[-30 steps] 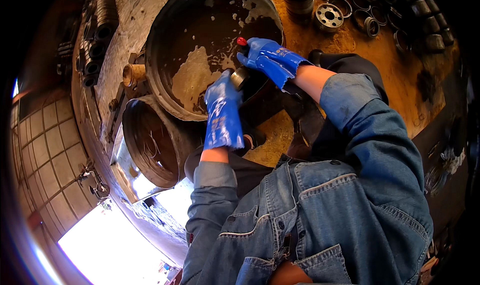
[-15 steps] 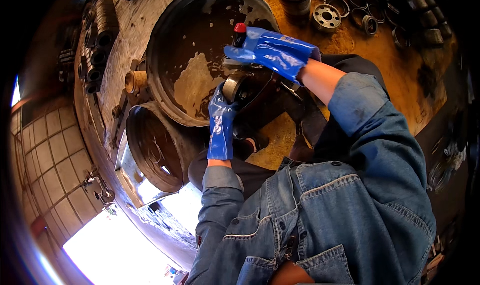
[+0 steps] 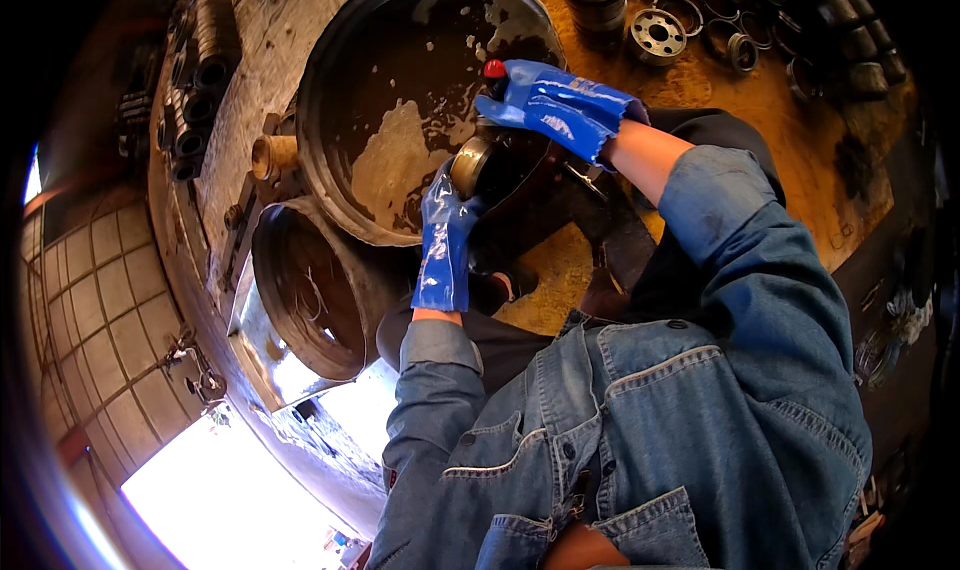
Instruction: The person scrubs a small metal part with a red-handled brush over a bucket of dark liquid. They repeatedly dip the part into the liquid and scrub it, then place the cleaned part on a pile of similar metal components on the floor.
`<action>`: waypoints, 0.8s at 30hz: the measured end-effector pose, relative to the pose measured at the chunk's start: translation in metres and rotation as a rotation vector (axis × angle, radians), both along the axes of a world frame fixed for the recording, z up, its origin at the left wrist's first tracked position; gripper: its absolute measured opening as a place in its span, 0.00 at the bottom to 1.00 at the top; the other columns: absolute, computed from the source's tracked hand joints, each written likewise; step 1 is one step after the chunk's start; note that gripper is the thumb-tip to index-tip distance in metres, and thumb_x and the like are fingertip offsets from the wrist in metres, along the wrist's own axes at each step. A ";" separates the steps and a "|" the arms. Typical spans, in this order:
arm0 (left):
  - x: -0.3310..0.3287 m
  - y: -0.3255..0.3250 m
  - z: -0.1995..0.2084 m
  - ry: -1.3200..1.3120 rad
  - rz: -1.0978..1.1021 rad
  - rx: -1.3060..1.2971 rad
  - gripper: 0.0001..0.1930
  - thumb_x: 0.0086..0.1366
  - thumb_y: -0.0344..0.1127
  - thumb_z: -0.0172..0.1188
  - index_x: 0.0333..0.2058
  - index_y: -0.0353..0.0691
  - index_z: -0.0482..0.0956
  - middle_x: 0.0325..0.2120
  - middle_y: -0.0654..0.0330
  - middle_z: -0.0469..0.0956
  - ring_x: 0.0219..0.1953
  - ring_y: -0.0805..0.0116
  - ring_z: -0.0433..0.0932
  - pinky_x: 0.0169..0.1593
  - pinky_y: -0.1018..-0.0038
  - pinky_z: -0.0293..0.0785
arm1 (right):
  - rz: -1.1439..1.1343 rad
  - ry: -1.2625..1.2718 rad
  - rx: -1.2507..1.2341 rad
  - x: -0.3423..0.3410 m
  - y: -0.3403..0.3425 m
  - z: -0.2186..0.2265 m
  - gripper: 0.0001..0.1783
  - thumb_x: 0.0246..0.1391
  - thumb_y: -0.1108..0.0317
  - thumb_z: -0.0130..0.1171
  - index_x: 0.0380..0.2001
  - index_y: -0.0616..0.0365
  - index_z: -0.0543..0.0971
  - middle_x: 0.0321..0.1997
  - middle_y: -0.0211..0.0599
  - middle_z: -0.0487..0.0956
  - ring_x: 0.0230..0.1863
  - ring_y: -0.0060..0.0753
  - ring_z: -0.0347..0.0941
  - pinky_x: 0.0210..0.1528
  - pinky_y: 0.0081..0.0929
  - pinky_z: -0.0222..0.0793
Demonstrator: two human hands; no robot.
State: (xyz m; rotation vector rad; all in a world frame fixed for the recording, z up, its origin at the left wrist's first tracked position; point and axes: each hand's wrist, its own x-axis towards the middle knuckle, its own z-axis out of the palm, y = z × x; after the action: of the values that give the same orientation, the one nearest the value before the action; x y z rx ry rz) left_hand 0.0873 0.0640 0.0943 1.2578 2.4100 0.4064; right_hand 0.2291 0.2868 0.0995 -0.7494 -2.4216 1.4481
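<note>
Over the near edge of a large round basin [image 3: 312, 120] of dark, foam-streaked liquid, my left hand [image 3: 443, 235], in a long blue rubber glove, is closed around a short metal cylinder [image 3: 470, 166]. Its outer band is shiny, and its side toward my right hand is dark. My right hand [image 3: 560, 108], gloved the same way, grips a tool with a dark handle and a red end [image 3: 494, 68] just beyond the cylinder. The working end is hidden or blurred, so its kind cannot be made out. Whether the tool touches the cylinder is unclear.
Beside the basin, a second round container [image 3: 262, 270] lies tipped, wires inside. Metal cylinders [image 3: 212, 45] are stacked at left. Farther right are stacked dark rings [image 3: 592, 5], a holed metal disc [image 3: 658, 34], loose rings [image 3: 742, 52] and a row of cylinders [image 3: 858, 40].
My right hand and the tool have shifted slightly right and nearer to me. My left hand still holds the metal cylinder, which has turned a little.
</note>
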 end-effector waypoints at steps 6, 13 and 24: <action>-0.005 0.002 -0.006 -0.082 0.042 -0.244 0.36 0.50 0.39 0.80 0.59 0.39 0.78 0.48 0.45 0.85 0.52 0.46 0.84 0.56 0.58 0.81 | 0.315 -0.007 -0.017 -0.020 -0.042 0.031 0.20 0.57 0.51 0.74 0.47 0.50 0.84 0.40 0.38 0.86 0.42 0.32 0.84 0.50 0.31 0.82; -0.004 0.025 0.008 -0.065 0.016 -0.211 0.35 0.56 0.40 0.75 0.63 0.43 0.75 0.53 0.47 0.83 0.56 0.51 0.82 0.59 0.61 0.78 | 0.017 -0.135 -0.092 -0.020 0.009 -0.019 0.19 0.58 0.49 0.65 0.37 0.55 0.86 0.33 0.46 0.87 0.37 0.42 0.84 0.44 0.37 0.79; 0.007 0.101 0.037 0.151 -0.213 -0.530 0.20 0.65 0.42 0.65 0.49 0.35 0.84 0.46 0.39 0.84 0.52 0.41 0.83 0.53 0.56 0.80 | 0.255 -0.672 0.198 -0.026 0.004 0.026 0.23 0.55 0.53 0.67 0.53 0.43 0.87 0.54 0.32 0.87 0.56 0.43 0.84 0.57 0.49 0.72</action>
State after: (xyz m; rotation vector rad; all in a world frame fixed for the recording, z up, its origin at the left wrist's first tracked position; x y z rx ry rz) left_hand 0.0942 0.1648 0.1313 1.3024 2.2480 -0.3790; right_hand 0.2033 0.2905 0.1254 -1.0379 -3.2074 1.1228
